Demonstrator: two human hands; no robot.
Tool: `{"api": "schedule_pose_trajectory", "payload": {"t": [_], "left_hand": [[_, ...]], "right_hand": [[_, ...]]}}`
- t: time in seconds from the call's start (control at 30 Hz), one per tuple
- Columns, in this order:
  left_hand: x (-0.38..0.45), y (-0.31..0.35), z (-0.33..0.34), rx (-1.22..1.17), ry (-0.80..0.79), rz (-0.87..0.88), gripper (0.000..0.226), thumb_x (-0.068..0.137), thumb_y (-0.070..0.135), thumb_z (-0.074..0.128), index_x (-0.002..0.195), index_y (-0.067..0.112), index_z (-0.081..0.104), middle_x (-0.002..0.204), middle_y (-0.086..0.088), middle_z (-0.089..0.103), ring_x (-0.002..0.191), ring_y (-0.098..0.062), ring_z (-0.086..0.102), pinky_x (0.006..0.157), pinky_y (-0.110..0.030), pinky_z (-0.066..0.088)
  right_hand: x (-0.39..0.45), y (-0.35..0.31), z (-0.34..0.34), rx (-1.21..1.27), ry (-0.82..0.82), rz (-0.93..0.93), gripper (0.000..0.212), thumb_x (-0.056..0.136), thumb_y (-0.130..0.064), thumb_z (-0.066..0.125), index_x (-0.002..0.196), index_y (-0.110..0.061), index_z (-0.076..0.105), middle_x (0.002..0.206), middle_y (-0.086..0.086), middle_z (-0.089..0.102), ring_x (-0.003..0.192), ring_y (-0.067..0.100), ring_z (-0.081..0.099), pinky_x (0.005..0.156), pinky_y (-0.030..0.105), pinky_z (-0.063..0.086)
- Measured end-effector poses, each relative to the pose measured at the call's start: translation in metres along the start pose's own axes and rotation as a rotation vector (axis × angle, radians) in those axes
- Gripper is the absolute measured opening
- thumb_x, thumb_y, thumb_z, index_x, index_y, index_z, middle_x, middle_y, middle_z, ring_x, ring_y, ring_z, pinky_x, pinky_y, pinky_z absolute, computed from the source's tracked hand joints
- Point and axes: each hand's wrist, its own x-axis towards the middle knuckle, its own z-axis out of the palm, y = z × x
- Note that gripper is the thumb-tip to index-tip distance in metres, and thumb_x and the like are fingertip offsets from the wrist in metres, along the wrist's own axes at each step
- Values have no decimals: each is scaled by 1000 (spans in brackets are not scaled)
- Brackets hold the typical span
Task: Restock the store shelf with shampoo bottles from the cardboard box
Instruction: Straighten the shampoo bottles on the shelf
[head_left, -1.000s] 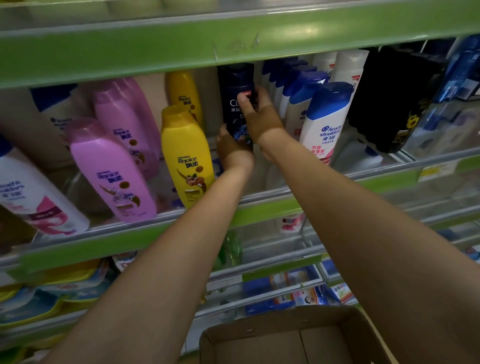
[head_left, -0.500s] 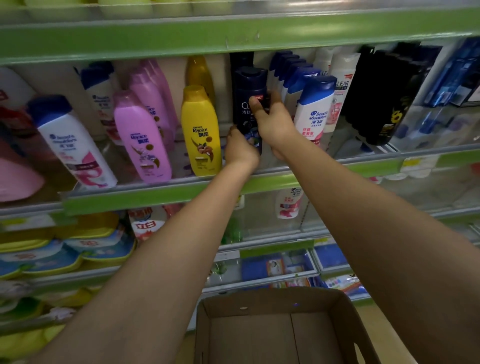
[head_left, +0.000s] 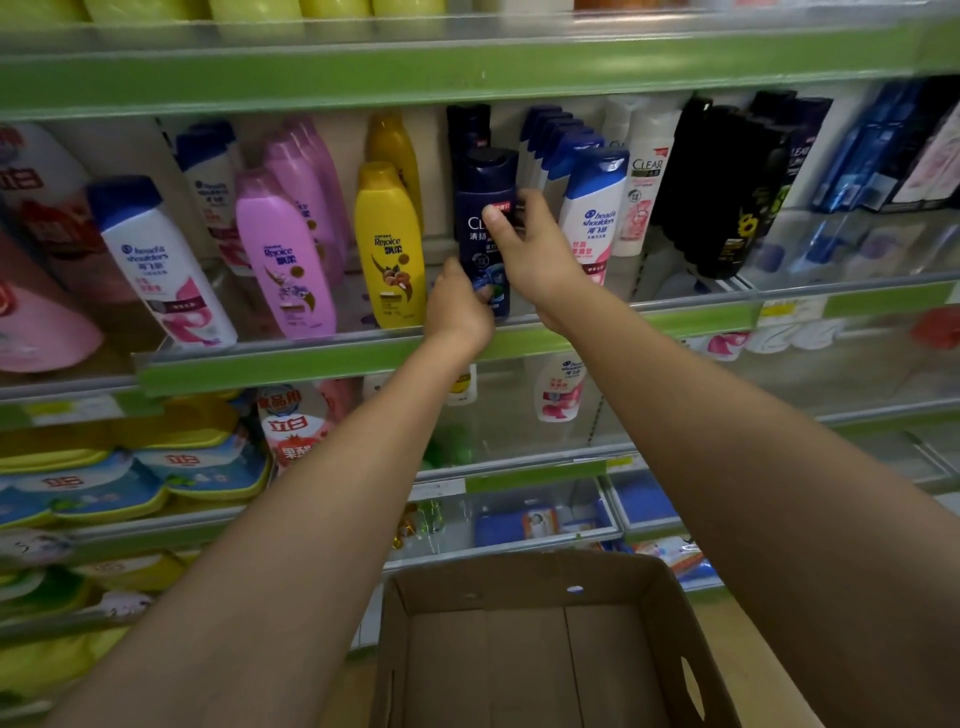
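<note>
dark blue shampoo bottle (head_left: 485, 218) upright at shelf (head_left: 311, 361) front, left hand (head_left: 457, 309) gripping its base, right hand (head_left: 530, 249) wrapped round its side; careless release may topple it against the yellow bottle (head_left: 389, 244); cardboard box (head_left: 670, 613) below looks empty.

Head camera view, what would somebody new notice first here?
Both hands meet at mid-shelf on a dark blue Clear bottle: the right hand grips its front, the left hand holds its base. Beside it stand a yellow Rejoice bottle and pink bottles, with the cardboard box showing only bare bottom below.
</note>
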Motion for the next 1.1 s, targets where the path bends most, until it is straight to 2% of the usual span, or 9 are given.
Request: {"api": "schedule_pose_trajectory", "payload": {"t": [0.23,0.33,0.47,0.57,0.63,0.7,0.83,0.93,1.1], "left_hand": [[0,1,-5,-2,-77,-10,34,95,11,50,129,12,42,128,-11,55,115,-28,54,91,-38,44],[0,-3,-6,-48,-76,26,35,96,12,50,130,12,43,129,-9,56,116,-28,54,93,-37,44],[-15,-10,-5,-178,69,63,36,93,11,55,128,10,47,126,-8,58,115,-24,55,95,-35,45],[-37,-10,-1,-206,191,77,35,91,12,57,124,7,48,125,-10,52,115,-24,51,99,-38,43],[-55,-6,4,-204,197,69,31,92,14,56,121,8,48,125,-10,49,116,-25,49,100,-38,41],[-72,-1,13,-239,165,58,27,93,15,54,118,8,49,123,-9,50,114,-23,50,97,-33,42],[-95,20,38,-330,29,82,14,95,17,51,109,17,49,117,-3,55,109,-17,53,91,-26,42],[-100,45,57,-388,-33,132,18,96,18,50,114,15,52,116,1,57,108,-13,55,92,-25,44],[-91,82,104,-404,-23,178,26,97,19,50,123,15,53,117,5,58,106,-6,54,86,-12,41]], "right_hand": [[-3,-5,2,-5,22,44,36,101,-31,46,131,-12,41,127,7,58,112,21,57,97,43,50],[-7,-4,5,-4,42,54,39,101,-32,45,135,-13,41,134,7,56,119,23,55,101,47,47],[-25,5,4,0,84,88,50,101,-28,46,146,-10,34,144,8,49,130,20,48,109,39,40],[-39,11,-9,-63,130,89,39,102,-28,45,135,-8,49,126,5,59,116,15,54,95,25,41],[-49,19,-24,-103,170,96,33,101,-31,45,114,-5,62,105,7,65,100,21,59,83,33,45],[-57,29,-40,-90,190,137,34,101,-30,47,103,-3,66,102,13,69,99,27,64,87,42,49],[-68,49,-87,11,283,214,23,101,-28,48,90,-15,64,98,6,69,97,19,65,94,42,51],[-62,66,-118,68,311,259,20,100,-27,48,90,-17,63,97,3,67,101,20,65,94,44,50],[-36,98,-168,108,338,256,9,96,-20,55,98,-15,63,97,7,68,100,23,66,97,44,51]]}}
